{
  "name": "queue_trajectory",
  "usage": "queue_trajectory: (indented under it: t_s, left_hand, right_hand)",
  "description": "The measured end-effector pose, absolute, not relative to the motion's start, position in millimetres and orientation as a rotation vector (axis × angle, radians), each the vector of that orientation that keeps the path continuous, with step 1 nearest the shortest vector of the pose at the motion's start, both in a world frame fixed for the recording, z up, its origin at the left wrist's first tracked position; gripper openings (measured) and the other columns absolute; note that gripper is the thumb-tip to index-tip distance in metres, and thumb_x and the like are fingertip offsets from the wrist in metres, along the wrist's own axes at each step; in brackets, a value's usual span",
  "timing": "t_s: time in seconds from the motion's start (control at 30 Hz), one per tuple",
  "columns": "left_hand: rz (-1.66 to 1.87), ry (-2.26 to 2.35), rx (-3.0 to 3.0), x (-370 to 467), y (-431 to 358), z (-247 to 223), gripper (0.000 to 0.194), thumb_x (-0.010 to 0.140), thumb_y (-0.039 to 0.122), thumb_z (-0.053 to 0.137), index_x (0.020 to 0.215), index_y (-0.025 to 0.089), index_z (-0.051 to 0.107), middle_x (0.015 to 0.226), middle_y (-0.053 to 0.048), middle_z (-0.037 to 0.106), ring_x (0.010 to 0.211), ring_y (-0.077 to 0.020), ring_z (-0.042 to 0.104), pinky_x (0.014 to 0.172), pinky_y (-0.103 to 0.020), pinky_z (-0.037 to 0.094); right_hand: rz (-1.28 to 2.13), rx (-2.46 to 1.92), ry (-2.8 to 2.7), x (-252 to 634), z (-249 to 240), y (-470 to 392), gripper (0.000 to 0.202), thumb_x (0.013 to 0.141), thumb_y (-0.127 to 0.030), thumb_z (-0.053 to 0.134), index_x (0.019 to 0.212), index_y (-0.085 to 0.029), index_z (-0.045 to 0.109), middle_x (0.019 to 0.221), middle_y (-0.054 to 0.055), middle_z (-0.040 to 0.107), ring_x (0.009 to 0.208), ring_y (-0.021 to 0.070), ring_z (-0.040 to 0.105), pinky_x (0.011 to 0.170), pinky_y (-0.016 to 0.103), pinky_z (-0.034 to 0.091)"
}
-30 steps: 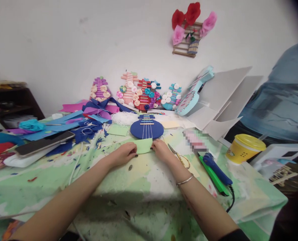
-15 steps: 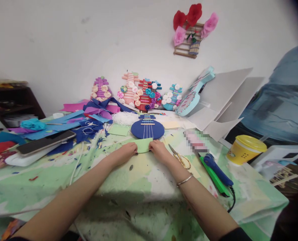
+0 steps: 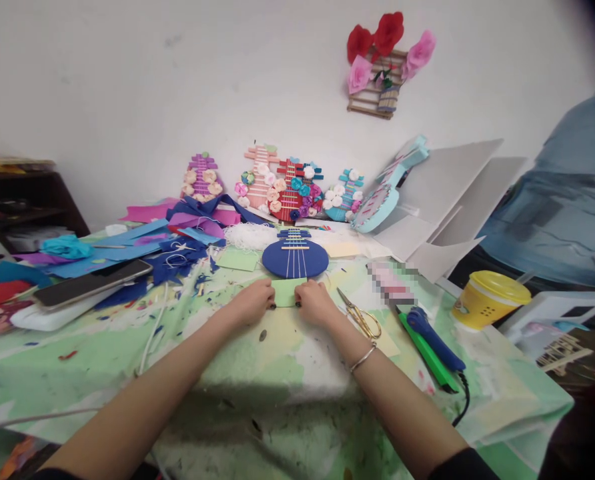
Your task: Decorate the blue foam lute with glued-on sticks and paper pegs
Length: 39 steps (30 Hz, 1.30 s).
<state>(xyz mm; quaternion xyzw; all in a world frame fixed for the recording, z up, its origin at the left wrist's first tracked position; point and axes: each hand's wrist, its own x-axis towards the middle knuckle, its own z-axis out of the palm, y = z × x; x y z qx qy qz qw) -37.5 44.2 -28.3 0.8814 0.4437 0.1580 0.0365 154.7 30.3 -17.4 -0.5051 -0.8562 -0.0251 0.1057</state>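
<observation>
Between my two hands is a small light green paper piece (image 3: 284,293), just in front of a dark blue lute-shaped craft (image 3: 277,260) with white strings. My left hand (image 3: 257,301) pinches the paper's left end, fingers curled. At its right end my right hand (image 3: 316,301) is closed on it too, a bracelet on that wrist. Gold-handled scissors (image 3: 361,319) lie to the right of my right hand. Another green paper sheet (image 3: 237,259) rests left of the blue craft.
A blue glue gun (image 3: 435,339), a green cutter (image 3: 425,353) and a yellow tub (image 3: 490,300) stand or lie at the right. Leftward are a phone (image 3: 95,283), blue scraps (image 3: 177,260) and a white cable (image 3: 155,330). Decorated crafts (image 3: 290,190) lean along the wall.
My right hand has shifted slightly left and down, and the visible stretch of green paper between my hands is shorter. Both hands still hold it.
</observation>
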Motion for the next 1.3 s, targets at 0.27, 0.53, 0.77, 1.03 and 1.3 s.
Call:
queue_trajectory:
  t_s: [0.27, 0.53, 0.77, 1.03, 1.3]
  left_hand:
    - [0.513, 1.301, 2.650, -39.1, 43.0, -27.0, 0.019, 0.079, 0.017, 0.040, 0.064, 0.016, 0.052, 0.077, -0.007, 0.051, 0.073, -0.0184, 0.049, 0.068, -0.031, 0.039]
    - [0.792, 1.345, 2.676, -32.3, 26.9, -20.6, 0.002, 0.070, 0.016, 0.054, 0.070, 0.018, 0.055, 0.078, -0.006, 0.056, 0.081, -0.0212, 0.047, 0.076, -0.036, 0.037]
    - [0.651, 1.297, 2.834, -22.3, 30.5, -27.7, 0.013, 0.078, 0.012, 0.043, 0.071, 0.016, 0.053, 0.078, -0.009, 0.054, 0.079, -0.0216, 0.046, 0.071, -0.035, 0.037]
    - [0.556, 1.443, 2.645, -17.6, 37.1, -31.8, 0.015, 0.075, 0.009, 0.043, 0.067, 0.015, 0.055, 0.076, -0.011, 0.056, 0.077, -0.0233, 0.050, 0.069, -0.035, 0.039]
    - [0.776, 1.295, 2.612, -20.4, 33.6, -30.8, 0.010, 0.074, 0.012, 0.051, 0.070, 0.016, 0.060, 0.076, -0.005, 0.060, 0.081, -0.0191, 0.051, 0.074, -0.031, 0.037]
  right_hand:
    - [-0.079, -1.345, -2.549, 153.3, -23.5, 30.7, 0.021, 0.072, -0.001, 0.044, 0.081, -0.015, 0.058, 0.087, 0.008, 0.061, 0.088, 0.0188, 0.049, 0.070, 0.029, 0.025]
    - [-0.045, -1.510, -2.550, 142.5, -13.6, 32.0, 0.010, 0.070, -0.013, 0.054, 0.072, -0.014, 0.063, 0.076, 0.009, 0.067, 0.073, 0.0191, 0.057, 0.062, 0.028, 0.026]
    - [-0.014, -1.537, -2.512, 144.4, -16.8, 30.0, 0.013, 0.070, -0.013, 0.053, 0.077, -0.016, 0.063, 0.081, 0.008, 0.066, 0.078, 0.0196, 0.056, 0.062, 0.027, 0.026]
    - [-0.102, -1.372, -2.572, 140.0, -17.5, 21.8, 0.015, 0.078, -0.009, 0.046, 0.084, -0.015, 0.058, 0.090, 0.009, 0.062, 0.088, 0.0198, 0.051, 0.069, 0.029, 0.026]
    - [-0.066, -1.490, -2.563, 130.1, -11.4, 28.1, 0.015, 0.076, -0.025, 0.052, 0.073, -0.014, 0.063, 0.078, 0.011, 0.066, 0.075, 0.0213, 0.057, 0.065, 0.030, 0.027]
